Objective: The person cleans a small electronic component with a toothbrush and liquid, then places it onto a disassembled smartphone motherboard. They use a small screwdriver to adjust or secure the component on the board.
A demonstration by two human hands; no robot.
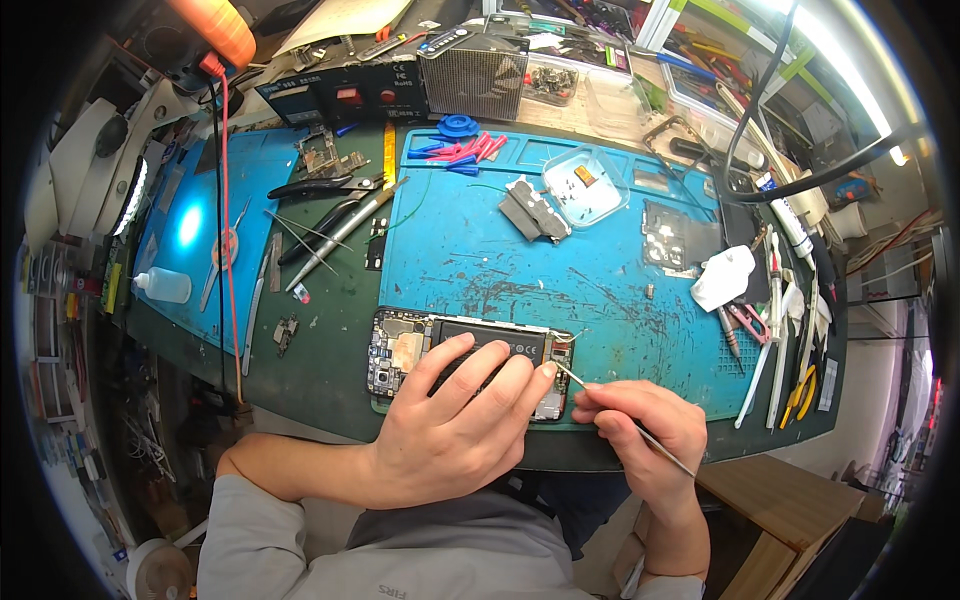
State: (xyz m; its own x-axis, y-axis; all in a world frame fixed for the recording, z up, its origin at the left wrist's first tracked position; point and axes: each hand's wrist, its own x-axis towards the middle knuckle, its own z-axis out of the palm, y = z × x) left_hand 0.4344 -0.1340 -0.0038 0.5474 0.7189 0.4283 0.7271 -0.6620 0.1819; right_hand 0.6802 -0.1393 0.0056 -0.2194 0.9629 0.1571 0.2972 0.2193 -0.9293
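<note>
An opened smartphone (384, 352) lies face down near the front edge of the blue work mat, its circuit board bared at the left end. Its black battery (455, 329) shows between my fingers. My left hand (455, 430) rests across the phone, fingers spread over the battery and fingertips touching it. In my right hand (655, 430) a thin metal pry tool (572, 376) is pinched like a pen. Its tip meets the phone's right end, close to my left fingertips and a small loose cable. The exact contact point is too small to make out.
Beyond the phone sit a clear dish (600, 205) with small parts and a grey metal plate (535, 212). Pliers (335, 225) and tweezers lie at left, beside a small bottle (163, 286). Several tools, including yellow-handled cutters (800, 395), line the right side. A red cable (228, 200) hangs at left.
</note>
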